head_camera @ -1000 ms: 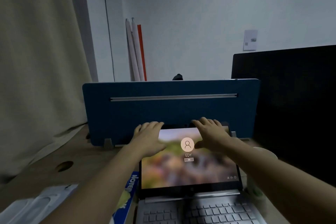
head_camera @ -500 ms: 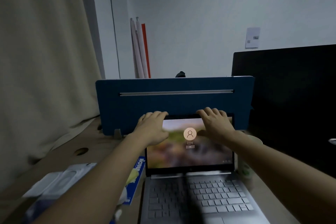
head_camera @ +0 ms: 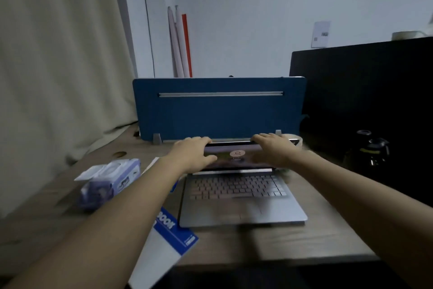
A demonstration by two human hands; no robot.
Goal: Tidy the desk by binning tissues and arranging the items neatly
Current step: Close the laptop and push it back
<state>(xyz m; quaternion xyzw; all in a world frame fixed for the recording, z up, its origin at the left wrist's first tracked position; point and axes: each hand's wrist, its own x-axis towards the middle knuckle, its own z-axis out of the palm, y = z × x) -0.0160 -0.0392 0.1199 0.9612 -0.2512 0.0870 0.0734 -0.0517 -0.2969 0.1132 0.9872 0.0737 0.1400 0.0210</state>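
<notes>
both hands [head_camera: 191, 155] on laptop lid [head_camera: 236, 148]; wipes pack [head_camera: 110, 178] beside

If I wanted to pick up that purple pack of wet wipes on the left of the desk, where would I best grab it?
Probably across its two long sides, coming down from above. The wipes pack lies flat on the desk as a soft block, with free space around it. Its white flip lid on top looks open or raised, so gripping there could pull it further open. The picture is blurred, so finer detail is unclear.
</notes>
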